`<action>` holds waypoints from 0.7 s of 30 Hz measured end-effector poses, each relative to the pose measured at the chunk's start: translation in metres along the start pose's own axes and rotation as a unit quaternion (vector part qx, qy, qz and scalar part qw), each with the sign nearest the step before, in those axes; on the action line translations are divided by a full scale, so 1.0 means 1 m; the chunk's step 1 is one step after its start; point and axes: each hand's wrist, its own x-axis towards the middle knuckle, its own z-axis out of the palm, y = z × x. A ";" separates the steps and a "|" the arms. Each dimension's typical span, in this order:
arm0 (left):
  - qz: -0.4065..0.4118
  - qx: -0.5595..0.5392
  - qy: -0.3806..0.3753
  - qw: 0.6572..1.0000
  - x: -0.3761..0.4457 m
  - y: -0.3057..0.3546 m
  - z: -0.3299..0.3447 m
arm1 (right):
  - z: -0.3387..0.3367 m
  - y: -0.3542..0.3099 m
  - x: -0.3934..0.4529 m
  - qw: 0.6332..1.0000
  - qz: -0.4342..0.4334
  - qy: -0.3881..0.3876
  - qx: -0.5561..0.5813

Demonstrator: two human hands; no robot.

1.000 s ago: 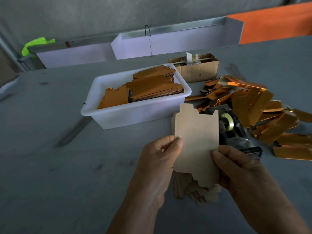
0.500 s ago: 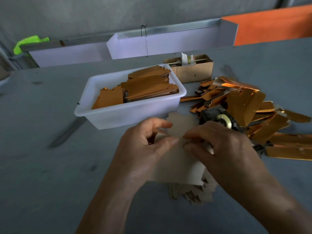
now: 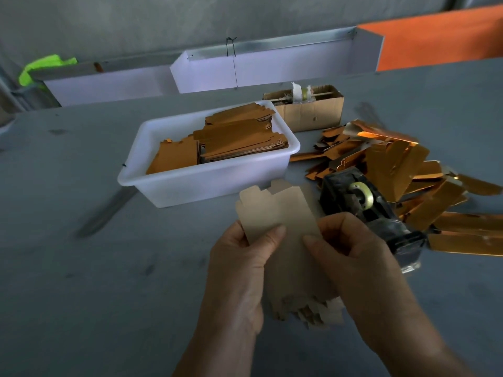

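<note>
The left hand and the right hand held a flat brown blank between them, just in front of the white tub and above the surface. The left hand's fingers were curled behind the blank's left edge, with the thumb pressed on its face, pinching it. The right hand's fingers were bent round the right edge, the thumb lying on the face too. The blank's notched top end pointed toward the tub, tilted a little to the left. Under the hands, farther from the tub, a loose stack of similar blanks lay on the surface. Inside the tub lay gold blanks in bundles. Right of the tub's near corner sat a black dispenser with a roll of tape, close beside the right hand. A heap of gold pieces spread to the right of the tub, and a cardboard box stood behind its far right corner.
</note>
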 end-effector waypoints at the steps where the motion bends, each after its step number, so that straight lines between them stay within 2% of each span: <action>1: 0.006 0.013 0.014 1.000 0.000 0.000 0.001 | 0.001 0.000 -0.002 0.997 -0.045 0.028 -0.050; 2: 0.010 0.017 0.027 0.999 0.000 0.000 0.003 | 0.003 -0.001 -0.005 0.983 -0.114 0.061 -0.129; 4: 0.021 0.018 0.051 0.998 -0.001 0.000 0.006 | 0.009 -0.004 -0.011 0.930 -0.226 0.100 -0.272; 6: 0.028 0.020 0.065 0.997 -0.003 0.000 0.010 | 0.018 -0.005 -0.017 0.911 -0.268 0.106 -0.295; 11: 0.022 0.018 0.024 0.999 -0.011 -0.001 0.017 | 0.028 0.000 -0.020 0.925 -0.290 0.073 -0.234; 21: 0.057 0.117 -0.112 0.985 -0.017 0.007 0.002 | 0.018 0.001 -0.018 0.965 -0.224 0.017 -0.138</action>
